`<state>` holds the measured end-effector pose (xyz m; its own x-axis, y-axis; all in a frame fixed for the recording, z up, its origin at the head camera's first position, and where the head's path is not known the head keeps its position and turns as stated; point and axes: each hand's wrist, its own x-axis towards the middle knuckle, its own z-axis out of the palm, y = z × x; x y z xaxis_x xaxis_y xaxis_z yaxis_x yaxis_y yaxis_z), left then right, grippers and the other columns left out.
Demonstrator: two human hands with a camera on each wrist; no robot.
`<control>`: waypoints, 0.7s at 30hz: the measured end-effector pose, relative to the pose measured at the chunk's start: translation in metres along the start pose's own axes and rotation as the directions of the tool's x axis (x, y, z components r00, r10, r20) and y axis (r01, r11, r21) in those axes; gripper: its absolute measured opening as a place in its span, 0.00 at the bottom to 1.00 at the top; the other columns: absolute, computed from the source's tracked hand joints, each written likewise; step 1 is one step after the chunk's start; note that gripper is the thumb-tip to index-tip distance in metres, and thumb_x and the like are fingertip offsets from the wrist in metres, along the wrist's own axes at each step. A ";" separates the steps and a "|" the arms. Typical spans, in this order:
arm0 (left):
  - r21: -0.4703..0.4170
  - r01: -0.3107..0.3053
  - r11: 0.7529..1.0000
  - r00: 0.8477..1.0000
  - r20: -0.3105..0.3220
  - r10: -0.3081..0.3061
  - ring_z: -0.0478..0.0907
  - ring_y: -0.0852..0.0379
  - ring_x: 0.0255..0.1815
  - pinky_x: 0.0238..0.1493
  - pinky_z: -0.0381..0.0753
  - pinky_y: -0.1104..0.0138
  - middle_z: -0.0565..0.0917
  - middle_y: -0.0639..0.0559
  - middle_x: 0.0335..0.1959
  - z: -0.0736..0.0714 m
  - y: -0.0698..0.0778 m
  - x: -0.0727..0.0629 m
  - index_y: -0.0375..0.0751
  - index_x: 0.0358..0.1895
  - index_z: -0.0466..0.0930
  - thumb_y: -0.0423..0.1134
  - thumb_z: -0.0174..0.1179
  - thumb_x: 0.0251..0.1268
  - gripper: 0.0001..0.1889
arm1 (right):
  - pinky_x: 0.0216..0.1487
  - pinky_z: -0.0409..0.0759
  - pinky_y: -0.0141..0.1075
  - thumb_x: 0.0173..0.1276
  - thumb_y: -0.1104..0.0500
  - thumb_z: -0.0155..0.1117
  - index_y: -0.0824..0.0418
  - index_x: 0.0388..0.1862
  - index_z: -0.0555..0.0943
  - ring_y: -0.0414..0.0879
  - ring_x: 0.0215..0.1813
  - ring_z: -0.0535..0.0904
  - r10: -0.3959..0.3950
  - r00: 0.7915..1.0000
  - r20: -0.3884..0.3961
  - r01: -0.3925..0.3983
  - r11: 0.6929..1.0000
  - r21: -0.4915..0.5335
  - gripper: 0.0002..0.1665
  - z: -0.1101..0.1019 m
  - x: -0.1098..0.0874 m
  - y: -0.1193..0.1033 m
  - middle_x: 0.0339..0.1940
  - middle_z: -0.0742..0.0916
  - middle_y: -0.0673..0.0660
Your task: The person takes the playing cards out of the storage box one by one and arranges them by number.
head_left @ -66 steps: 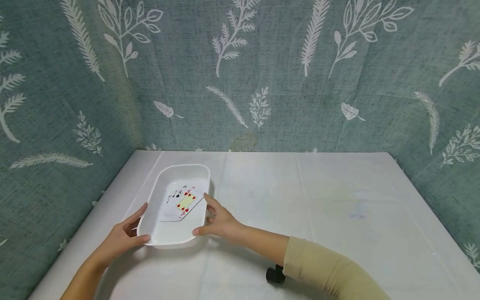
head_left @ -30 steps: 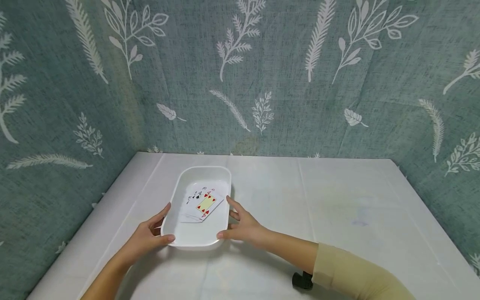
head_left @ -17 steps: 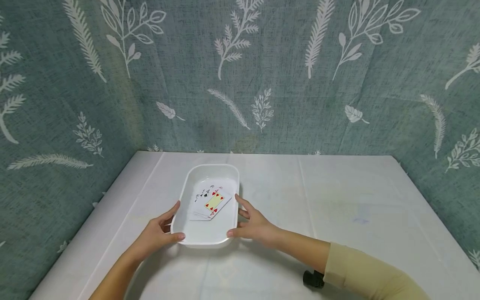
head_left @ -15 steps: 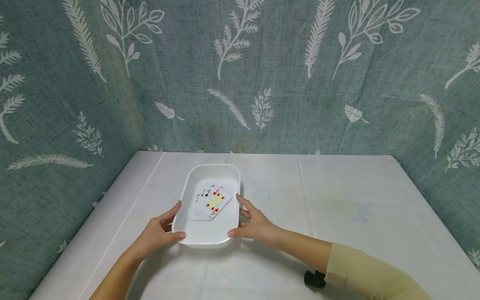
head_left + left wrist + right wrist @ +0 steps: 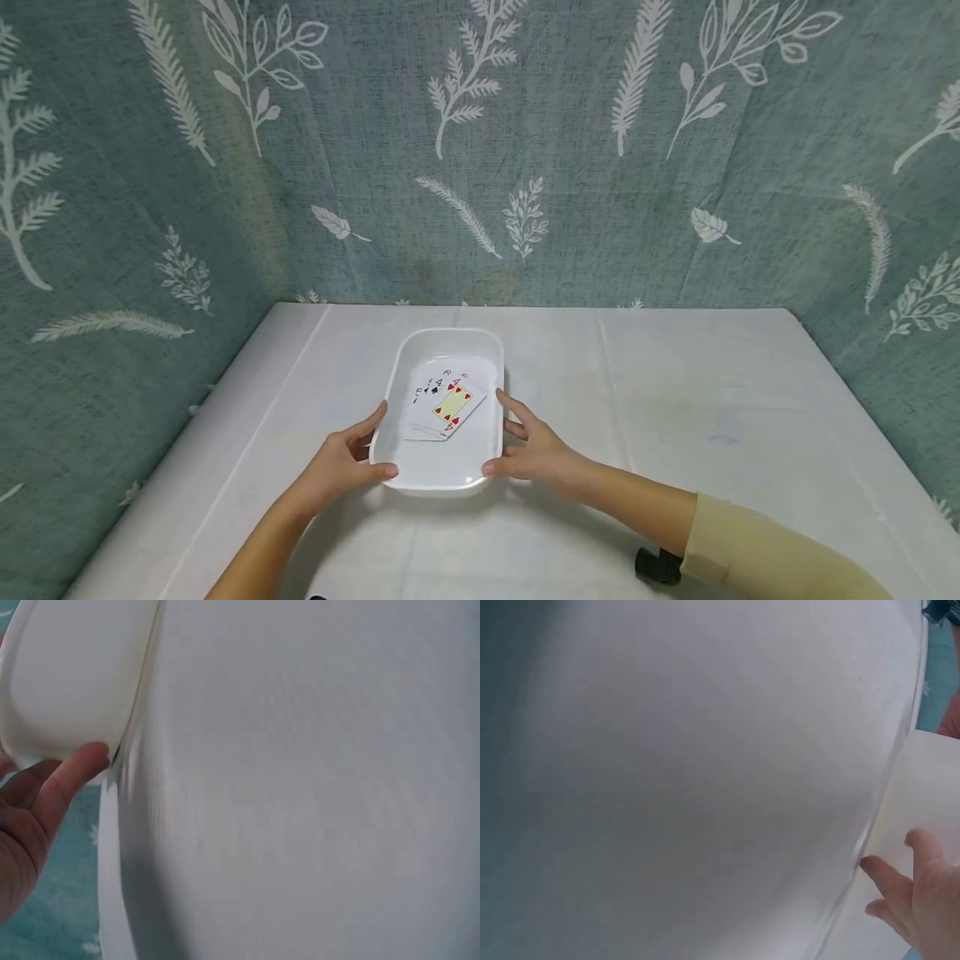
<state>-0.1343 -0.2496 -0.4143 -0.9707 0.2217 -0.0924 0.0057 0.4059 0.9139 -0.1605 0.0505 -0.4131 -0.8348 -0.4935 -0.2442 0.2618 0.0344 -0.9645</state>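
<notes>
A white rectangular tray (image 5: 438, 467) with rounded corners is held between my two hands. Inside it lies a fanned group of playing cards (image 5: 450, 407), with a four of hearts on top. My left hand (image 5: 341, 467) grips the near left corner, thumb on the rim and the other fingers at the side wall. At the right wall my right hand (image 5: 543, 450) grips the tray, thumb near the front corner and index finger farther up the rim. The left wrist view shows the tray's outer wall (image 5: 82, 667) beside that hand. Fingertips under the tray are partly hidden.
A white cloth covers the table (image 5: 675, 392). Green leaf-patterned fabric (image 5: 480, 167) stands up behind it and along both sides. A small black device (image 5: 658, 567) shows below the right forearm, by the beige sleeve (image 5: 772, 546).
Both hands have moved to the right with the tray between them, from the table's left part toward its middle. The cards stay in the tray, and the grip looks the same.
</notes>
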 end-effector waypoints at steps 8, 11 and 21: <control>-0.004 -0.017 1.000 1.000 0.022 0.017 0.76 0.37 0.56 0.43 0.81 0.69 0.65 0.28 0.66 0.011 0.010 0.005 0.32 0.72 0.52 0.36 0.75 0.44 0.51 | 0.52 0.79 0.40 0.49 0.71 0.74 0.50 0.77 0.47 0.60 0.59 0.77 0.020 1.000 -0.023 -0.020 1.000 -0.012 0.63 -0.010 -0.009 -0.001 0.72 0.61 0.71; -0.012 -0.015 1.000 1.000 0.025 0.015 0.76 0.37 0.56 0.43 0.81 0.69 0.66 0.28 0.65 0.014 0.011 0.006 0.33 0.72 0.53 0.35 0.75 0.44 0.51 | 0.51 0.80 0.40 0.49 0.71 0.74 0.49 0.77 0.47 0.60 0.58 0.77 0.026 0.999 -0.033 -0.026 0.999 -0.018 0.63 -0.012 -0.011 -0.002 0.72 0.62 0.70; 0.005 -0.027 1.000 0.999 0.024 0.027 0.76 0.38 0.56 0.47 0.81 0.62 0.67 0.29 0.65 0.029 0.016 0.016 0.33 0.71 0.55 0.37 0.76 0.42 0.51 | 0.50 0.80 0.40 0.49 0.70 0.74 0.52 0.77 0.46 0.62 0.59 0.76 -0.001 1.000 -0.013 0.001 1.000 0.018 0.64 -0.027 -0.022 -0.001 0.72 0.61 0.72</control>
<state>-0.1428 -0.2141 -0.4129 -0.9643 0.2534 -0.0771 0.0332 0.4045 0.9140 -0.1556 0.0851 -0.4091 -0.8414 -0.4817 -0.2450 0.2697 0.0186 -0.9628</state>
